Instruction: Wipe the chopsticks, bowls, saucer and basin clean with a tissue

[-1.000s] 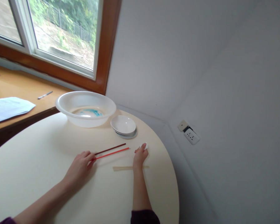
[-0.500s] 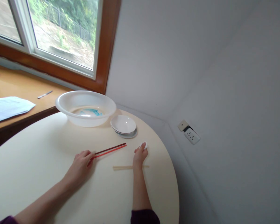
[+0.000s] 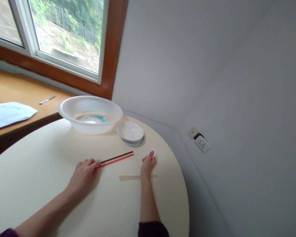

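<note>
My left hand [image 3: 86,170] is closed around the near ends of two chopsticks, low over the table. One is a dark red-brown chopstick [image 3: 118,156]; the other is a bright red chopstick [image 3: 118,160], and their far tips lie slightly apart, pointing right. In my right hand [image 3: 148,165] is a small white wad [image 3: 151,153], perhaps cloth or tissue, gripped between thumb and fingers; most of it is hidden. Beneath my right wrist lies a pale pair of wooden chopsticks [image 3: 129,177], partly covered by the wrist.
A translucent white basin [image 3: 91,128] with a blue patch at its bottom stands at the back of the round table [image 3: 108,210]. Beside it are stacked white dishes [image 3: 130,131]. A wooden desk [image 3: 17,82] adjoins on the left, holding papers [image 3: 11,113] and a pen [image 3: 47,100].
The gap between the tips of the two red chopsticks has widened slightly. My left hand has shifted a touch to the left, and my right hand stays in place.
</note>
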A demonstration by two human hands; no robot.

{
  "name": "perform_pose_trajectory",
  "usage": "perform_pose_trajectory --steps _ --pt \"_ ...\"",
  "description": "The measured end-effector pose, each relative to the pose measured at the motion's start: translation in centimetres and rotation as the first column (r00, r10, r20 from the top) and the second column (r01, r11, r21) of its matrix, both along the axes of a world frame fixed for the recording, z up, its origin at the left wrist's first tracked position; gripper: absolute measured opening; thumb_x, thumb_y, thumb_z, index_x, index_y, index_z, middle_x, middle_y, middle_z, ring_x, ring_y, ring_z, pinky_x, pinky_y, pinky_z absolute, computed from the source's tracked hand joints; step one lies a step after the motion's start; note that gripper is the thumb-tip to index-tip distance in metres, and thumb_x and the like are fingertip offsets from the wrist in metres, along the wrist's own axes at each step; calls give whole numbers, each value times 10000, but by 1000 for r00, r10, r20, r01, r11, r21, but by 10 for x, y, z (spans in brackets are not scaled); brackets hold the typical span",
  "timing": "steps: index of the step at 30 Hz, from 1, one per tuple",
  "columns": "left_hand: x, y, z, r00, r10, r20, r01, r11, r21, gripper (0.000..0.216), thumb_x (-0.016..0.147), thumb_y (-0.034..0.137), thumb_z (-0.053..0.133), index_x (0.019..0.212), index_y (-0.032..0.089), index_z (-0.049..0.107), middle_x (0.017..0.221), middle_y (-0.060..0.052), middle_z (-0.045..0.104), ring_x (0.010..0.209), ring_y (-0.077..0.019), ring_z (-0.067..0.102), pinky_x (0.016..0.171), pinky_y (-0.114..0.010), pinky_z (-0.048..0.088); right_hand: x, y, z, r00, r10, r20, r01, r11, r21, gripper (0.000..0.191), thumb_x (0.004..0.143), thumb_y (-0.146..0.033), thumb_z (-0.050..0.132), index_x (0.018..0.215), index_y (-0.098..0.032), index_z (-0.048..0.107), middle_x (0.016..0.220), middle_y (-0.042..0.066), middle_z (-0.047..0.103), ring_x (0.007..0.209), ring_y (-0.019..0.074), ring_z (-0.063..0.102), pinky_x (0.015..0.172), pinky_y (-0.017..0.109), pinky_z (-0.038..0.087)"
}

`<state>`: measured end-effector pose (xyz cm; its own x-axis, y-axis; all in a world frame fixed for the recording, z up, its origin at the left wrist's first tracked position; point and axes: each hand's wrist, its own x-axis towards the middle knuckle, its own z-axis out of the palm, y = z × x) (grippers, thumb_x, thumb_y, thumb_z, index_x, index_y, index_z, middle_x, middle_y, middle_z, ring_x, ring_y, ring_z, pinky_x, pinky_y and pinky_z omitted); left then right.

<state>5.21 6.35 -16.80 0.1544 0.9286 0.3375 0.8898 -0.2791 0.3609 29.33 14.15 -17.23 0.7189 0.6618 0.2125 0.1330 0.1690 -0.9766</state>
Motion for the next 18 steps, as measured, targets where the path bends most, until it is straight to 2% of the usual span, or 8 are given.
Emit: perform_pose_trajectory --steps 6,10,12,14,18 --pt "0 0 3 999 23 -43 -25 999 -36 289 811 151 396 857 203 677 849 -74 669 812 -244 594 736 -372 385 1 0 0 1000 3 5 -3 1000 -1 553 799 -678 312 457 -244 310 333 -56 337 346 97 353 396 248 327" --pt "4 -2 6 999 15 -49 -14 1000 12 284 792 130 416 870 200 680 872 -81 667 812 -244 581 735 -379 390 0 0 0 1000 7 2 -7 1000 7 540 800 -678 310 477 -245 300 339 -66 324 345 92 340 392 244 320" --pt "11 -5 7 998 -56 -32 58 997 57 286 806 141 417 883 214 683 928 -81 672 850 -240 572 752 -379 395 -1 0 0 1000 9 -1 -9 1000 11 531 800 -677 312 491 -246 294 342 -72 317 343 89 330 387 242 315" --pt "20 -9 6 981 -194 -13 194 977 86 303 835 164 406 953 240 675 1046 -74 668 931 -238 555 798 -387 397 -1 0 0 1000 11 -1 -11 1000 13 526 801 -676 312 497 -247 291 343 -74 315 343 89 328 386 241 313" --pt "36 -20 2 895 -446 -19 446 894 45 452 817 151 439 1227 314 536 1360 -28 506 1090 -246 485 921 -433 366 0 0 -1 1000 12 2 -12 1000 13 543 795 -687 307 478 -247 293 335 -65 321 343 91 336 387 242 319"
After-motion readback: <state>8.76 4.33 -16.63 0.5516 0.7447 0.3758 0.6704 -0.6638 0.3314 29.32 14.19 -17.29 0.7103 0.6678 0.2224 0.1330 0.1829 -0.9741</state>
